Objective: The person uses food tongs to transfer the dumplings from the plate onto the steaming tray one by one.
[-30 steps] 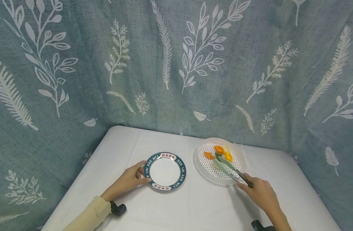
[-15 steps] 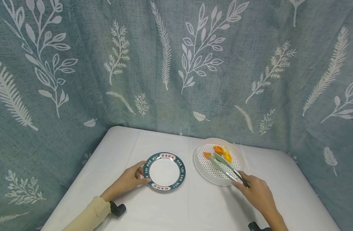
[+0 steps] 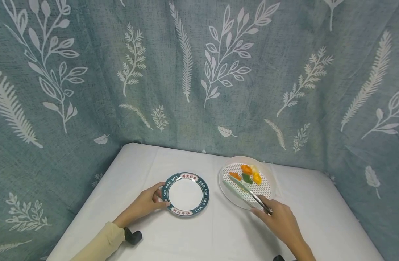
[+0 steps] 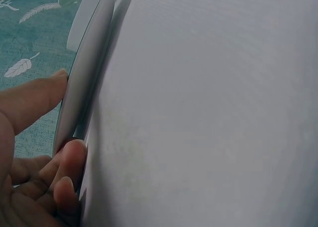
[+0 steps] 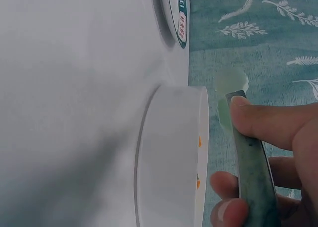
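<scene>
My left hand [image 3: 150, 200] grips the near-left rim of a round plate [image 3: 186, 194], white with a dark green lettered border. The left wrist view shows this plate [image 4: 89, 73] edge-on between finger and thumb. In my right hand [image 3: 281, 219] is a pair of metal tongs [image 3: 258, 201] with pale green tips, reaching over a round white strainer basket [image 3: 230, 198]. Inside lie orange pieces [image 3: 246, 169], a dark green piece [image 3: 247, 178], a yellow piece [image 3: 257, 178] and a pale piece [image 3: 254, 168]. Whether the tongs' tips [image 5: 232, 80] hold anything, I cannot tell.
A white cloth covers the table [image 3: 199, 241]. Behind it hangs a blue-green curtain [image 3: 173, 72] with white leaf prints, closing off the back and sides. The plate and basket stand a short gap apart.
My right hand has drawn the tongs leftward and slightly nearer across the basket, uncovering the dark green piece. The left hand stays at the plate's rim.
</scene>
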`<state>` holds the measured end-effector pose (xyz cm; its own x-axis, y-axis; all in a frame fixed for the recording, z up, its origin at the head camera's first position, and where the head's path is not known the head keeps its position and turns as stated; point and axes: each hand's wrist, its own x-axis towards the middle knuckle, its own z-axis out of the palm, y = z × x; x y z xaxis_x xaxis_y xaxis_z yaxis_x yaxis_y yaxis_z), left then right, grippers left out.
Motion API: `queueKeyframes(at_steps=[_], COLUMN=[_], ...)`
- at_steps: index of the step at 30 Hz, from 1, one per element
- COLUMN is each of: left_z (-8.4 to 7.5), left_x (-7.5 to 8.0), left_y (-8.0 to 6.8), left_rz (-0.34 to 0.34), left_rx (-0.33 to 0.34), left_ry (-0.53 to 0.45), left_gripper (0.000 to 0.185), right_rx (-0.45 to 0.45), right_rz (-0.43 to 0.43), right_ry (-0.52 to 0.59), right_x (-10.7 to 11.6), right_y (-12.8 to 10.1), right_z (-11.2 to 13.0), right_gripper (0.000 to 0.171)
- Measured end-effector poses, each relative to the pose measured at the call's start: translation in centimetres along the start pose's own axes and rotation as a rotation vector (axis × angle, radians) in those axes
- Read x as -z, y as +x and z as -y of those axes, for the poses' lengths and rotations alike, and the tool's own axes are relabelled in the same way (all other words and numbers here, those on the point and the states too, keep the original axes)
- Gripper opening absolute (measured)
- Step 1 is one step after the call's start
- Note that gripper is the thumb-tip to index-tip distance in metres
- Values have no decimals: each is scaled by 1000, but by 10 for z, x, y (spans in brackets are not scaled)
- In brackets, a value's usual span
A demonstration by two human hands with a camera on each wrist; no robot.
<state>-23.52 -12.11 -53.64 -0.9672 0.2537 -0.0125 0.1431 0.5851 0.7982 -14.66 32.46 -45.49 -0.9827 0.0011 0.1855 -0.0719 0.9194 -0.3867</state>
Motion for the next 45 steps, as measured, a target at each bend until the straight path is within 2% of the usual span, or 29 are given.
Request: queueKeyframes(at_steps=[29, 37, 45], left_z=[1, 1, -1], left_x=[-1, 0, 1], left_y=[0, 0, -2], left_rz=[-2, -6, -5], left_rx=[-2, -15, -19], left_ry=[4, 3, 11], left_gripper=[84, 84, 84], right_rx=[59, 99, 82], right_rz=[65, 83, 121], right_ry=[62, 51, 68], right_x=[-45, -55, -63], right_y=[-20, -25, -28], right_z=[39, 42, 43], right_gripper=[49, 49, 55])
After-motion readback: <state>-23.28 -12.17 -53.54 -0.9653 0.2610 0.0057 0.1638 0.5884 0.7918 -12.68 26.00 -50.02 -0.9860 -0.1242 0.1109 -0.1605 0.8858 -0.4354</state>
